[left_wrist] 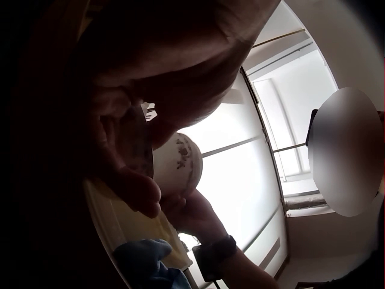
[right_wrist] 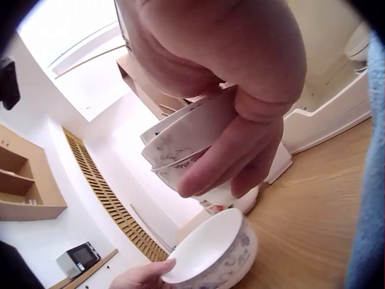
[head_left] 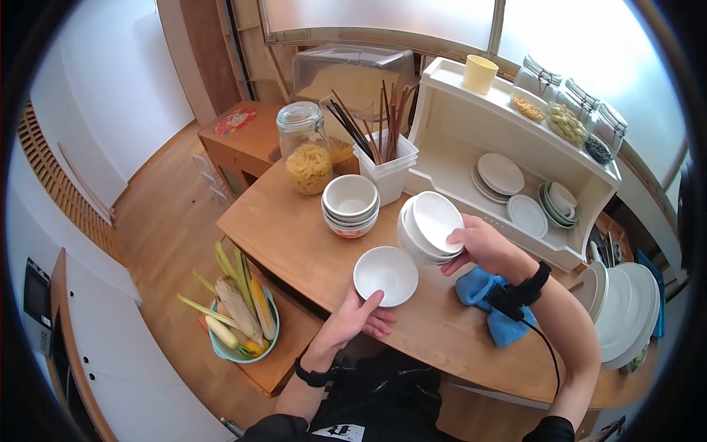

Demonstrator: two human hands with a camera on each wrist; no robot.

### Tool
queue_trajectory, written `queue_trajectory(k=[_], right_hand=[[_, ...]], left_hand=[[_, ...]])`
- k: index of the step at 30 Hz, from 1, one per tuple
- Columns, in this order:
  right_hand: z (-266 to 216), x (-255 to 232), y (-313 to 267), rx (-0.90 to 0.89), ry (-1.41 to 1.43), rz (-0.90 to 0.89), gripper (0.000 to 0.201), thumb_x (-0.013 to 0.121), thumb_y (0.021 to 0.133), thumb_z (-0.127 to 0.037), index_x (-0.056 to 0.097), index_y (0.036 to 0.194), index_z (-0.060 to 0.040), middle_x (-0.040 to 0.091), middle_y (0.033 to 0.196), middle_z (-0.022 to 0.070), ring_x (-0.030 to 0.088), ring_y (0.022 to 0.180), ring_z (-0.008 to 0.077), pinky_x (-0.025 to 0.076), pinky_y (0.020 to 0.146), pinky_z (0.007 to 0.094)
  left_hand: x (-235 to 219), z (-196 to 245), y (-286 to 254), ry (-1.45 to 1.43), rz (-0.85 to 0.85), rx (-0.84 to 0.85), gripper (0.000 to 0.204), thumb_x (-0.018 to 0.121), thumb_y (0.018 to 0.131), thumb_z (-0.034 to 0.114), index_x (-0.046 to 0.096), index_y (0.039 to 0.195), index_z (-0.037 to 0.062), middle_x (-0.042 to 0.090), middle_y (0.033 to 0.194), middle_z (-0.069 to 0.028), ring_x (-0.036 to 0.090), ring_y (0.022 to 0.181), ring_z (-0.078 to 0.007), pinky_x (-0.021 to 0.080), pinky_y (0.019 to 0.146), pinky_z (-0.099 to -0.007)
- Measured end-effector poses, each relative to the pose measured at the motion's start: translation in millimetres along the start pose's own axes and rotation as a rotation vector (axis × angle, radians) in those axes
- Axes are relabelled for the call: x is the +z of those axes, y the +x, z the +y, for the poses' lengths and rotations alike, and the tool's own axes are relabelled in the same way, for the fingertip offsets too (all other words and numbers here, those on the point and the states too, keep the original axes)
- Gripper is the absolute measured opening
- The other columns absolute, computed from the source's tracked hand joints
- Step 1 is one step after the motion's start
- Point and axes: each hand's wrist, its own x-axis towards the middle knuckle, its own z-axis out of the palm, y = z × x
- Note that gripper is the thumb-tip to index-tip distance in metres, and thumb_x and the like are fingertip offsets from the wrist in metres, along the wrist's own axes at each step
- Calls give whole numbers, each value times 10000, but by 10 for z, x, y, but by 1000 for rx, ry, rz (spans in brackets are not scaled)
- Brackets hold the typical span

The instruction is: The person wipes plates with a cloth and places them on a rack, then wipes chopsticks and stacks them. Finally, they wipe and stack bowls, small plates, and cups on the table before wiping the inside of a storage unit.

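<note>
In the head view my left hand (head_left: 352, 320) holds a single white bowl (head_left: 385, 276), its thumb at the near rim and its fingers underneath. Floral print shows on the outside of that bowl in the right wrist view. My right hand (head_left: 482, 246) grips a small tilted stack of white bowls (head_left: 429, 230), thumb over the rim and fingers round the outer side. The right wrist view shows this flowered stack (right_wrist: 186, 141) close up, above the single bowl. Another stack of bowls (head_left: 350, 202) stands upright on the table, just left of the held stack.
Behind the bowls are a jar of pasta (head_left: 308, 163) and a white chopstick holder (head_left: 387, 171). A white rack (head_left: 456, 140) with plates and bowls stands at the back right. A blue cloth (head_left: 507, 324) lies by my right wrist; large plates (head_left: 632, 309) stand beyond. A vegetable basin (head_left: 275, 341) sits lower left.
</note>
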Motion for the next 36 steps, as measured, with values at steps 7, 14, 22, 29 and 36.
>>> queue_trajectory(k=[7,14,22,29,36], right_hand=[[1,520,-28,-19,-308,-5,346,460,936,-46,451,1257,83,649,1068,218,725,774,296,641,631,391],[48,675,15,-63,-631,50,304,414,920,-45,400,1152,151,677,796,296,718,589,324,598,563,398],[137,635,70,-167,-784,36,240,425,913,-53,380,1040,145,641,641,288,664,484,376,555,437,425],[188,557,108,-66,-786,48,325,442,930,-96,361,1139,140,645,671,298,669,497,373,576,461,423],[401,367,293,30,-581,80,480,471,949,-120,356,1341,132,670,1040,332,739,709,353,625,583,422]], left_hand=[[-159,-92,16,18,24,39,694,413,1057,532,216,1527,61,637,847,-120,617,599,-177,560,566,-285],[-19,-115,16,409,322,475,854,335,1040,617,43,1610,52,498,1258,-192,602,761,-161,518,554,-271],[137,-31,78,192,198,369,800,467,1058,403,17,1603,29,406,1421,-220,627,826,-182,520,526,-274],[80,-25,215,152,72,339,925,540,1026,369,-123,1586,48,408,1409,-219,621,870,-184,545,612,-281],[39,230,435,200,-34,171,895,548,1016,406,-95,1580,143,435,1394,-235,669,929,-249,584,679,-339]])
